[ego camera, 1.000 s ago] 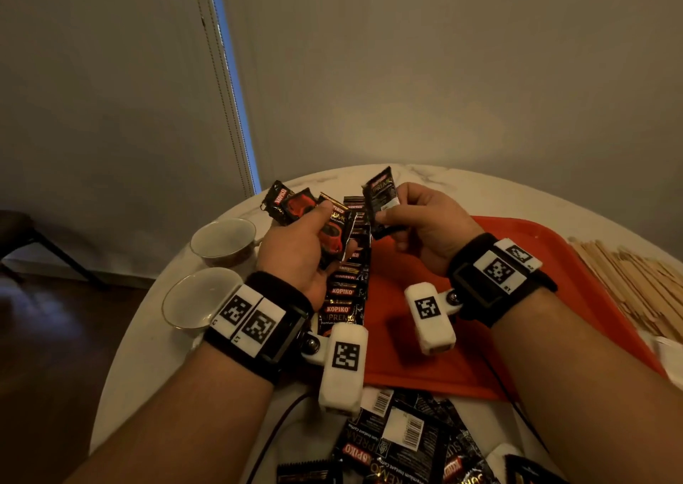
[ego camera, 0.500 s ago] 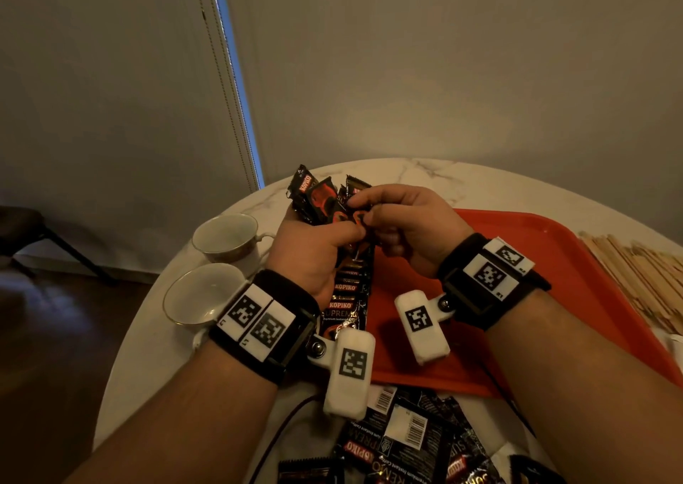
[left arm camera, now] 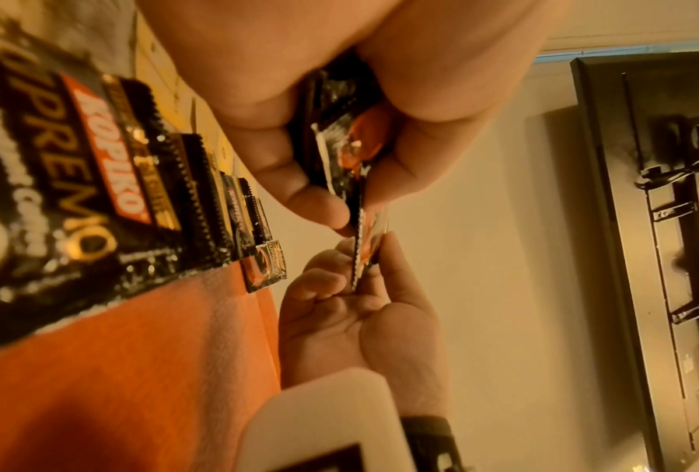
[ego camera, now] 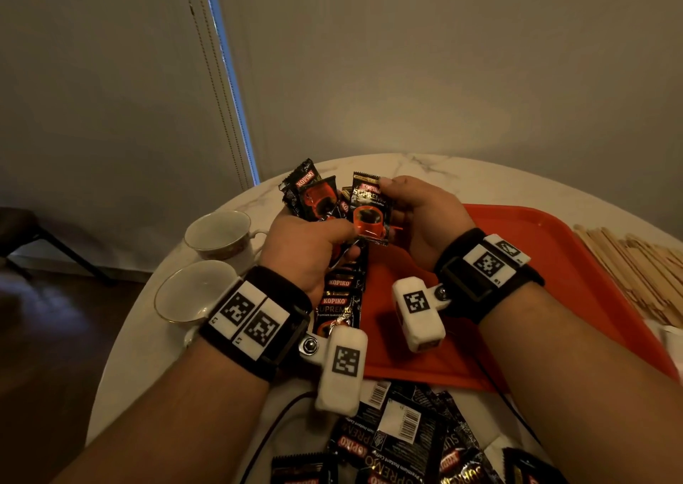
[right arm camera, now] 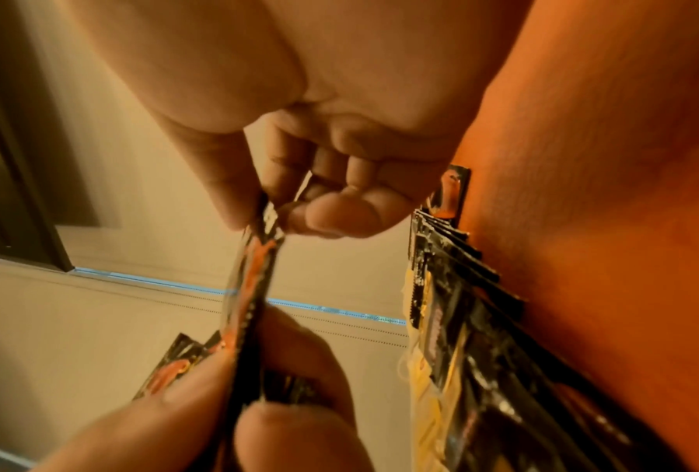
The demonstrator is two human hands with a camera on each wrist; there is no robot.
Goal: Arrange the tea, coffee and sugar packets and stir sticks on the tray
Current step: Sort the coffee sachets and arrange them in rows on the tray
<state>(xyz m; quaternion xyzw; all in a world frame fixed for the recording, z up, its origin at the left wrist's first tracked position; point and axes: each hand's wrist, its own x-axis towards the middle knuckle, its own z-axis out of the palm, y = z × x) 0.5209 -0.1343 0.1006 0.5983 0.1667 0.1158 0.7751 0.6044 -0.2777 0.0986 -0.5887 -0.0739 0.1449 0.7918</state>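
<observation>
Stir sticks (ego camera: 643, 262) cut by frame edge, tray (ego camera: 547, 262) partly hidden

Round white marble-patterned table (ego camera: 462, 177), filling lower half of head view. Directly on it: orange tray (ego camera: 576, 280), centre right; two white teacups (ego camera: 218, 234), centre left, side by side; wooden stir sticks (ego camera: 643, 273), right edge, beside tray; loose black coffee packets (ego camera: 403, 443), bottom centre, heaped near tray's front edge.

two hands (ego camera: 314, 239), one red tray (ego camera: 576, 262), two cups (ego camera: 218, 232), a pile of stir sticks (ego camera: 635, 265), coffee packets (ego camera: 343, 299) too overlapped to count.
</observation>
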